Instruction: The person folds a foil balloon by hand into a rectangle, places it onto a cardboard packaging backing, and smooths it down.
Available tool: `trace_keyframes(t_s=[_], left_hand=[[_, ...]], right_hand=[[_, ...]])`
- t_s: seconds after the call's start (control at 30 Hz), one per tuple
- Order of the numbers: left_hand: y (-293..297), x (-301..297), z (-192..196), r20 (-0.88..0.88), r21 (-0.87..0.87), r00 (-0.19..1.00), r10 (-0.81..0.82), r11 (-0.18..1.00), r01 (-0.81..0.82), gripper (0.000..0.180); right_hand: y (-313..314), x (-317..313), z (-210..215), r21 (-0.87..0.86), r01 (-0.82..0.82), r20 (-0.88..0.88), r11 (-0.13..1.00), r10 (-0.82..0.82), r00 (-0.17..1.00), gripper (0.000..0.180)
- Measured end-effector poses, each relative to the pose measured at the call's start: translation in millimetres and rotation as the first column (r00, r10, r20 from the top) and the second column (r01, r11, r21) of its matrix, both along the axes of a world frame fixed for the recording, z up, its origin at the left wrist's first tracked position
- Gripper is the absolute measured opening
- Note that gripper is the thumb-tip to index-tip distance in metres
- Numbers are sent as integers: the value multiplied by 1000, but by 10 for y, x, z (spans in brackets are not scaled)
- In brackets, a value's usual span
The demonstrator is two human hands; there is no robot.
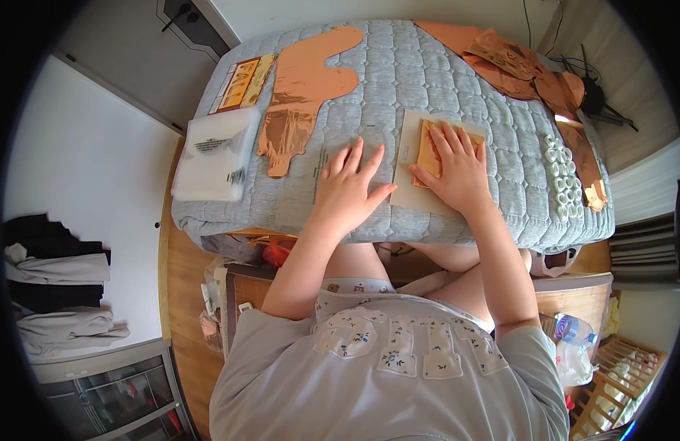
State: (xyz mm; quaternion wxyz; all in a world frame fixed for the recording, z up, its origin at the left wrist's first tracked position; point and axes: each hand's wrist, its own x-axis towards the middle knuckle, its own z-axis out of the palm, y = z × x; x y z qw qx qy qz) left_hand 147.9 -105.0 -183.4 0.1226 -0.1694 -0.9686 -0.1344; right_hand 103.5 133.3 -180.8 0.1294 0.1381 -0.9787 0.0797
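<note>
My right hand (456, 170) presses flat, fingers spread, on a small orange-copper sheet (428, 151) that lies on a cream board (407, 147). Beside it my left hand (349, 187) rests flat with fingers apart on a clear plastic sheet (303, 191), its fingertips near the board's left edge. Both lie on a grey quilted pad (399, 73) covering the table. Neither hand grips anything.
Large copper foil shapes (303, 81) lie at the pad's upper left, more foil pieces (513, 62) at the upper right. A white plastic packet (215, 151) and a printed card (240, 82) sit at the left edge. Small white rings (564, 176) line the right side.
</note>
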Motion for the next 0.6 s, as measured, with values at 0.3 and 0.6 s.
trace_keyframes(t_s=[0.3, 0.6], left_hand=[[54, -110, -113, -38, -37, 999, 5, 999, -7, 59], [277, -221, -167, 66, 167, 995, 80, 982, -91, 60]], right_hand=[[-18, -108, -8, 5, 39, 4, 999, -39, 999, 86], [-26, -93, -6, 1, 46, -2, 999, -46, 999, 87]])
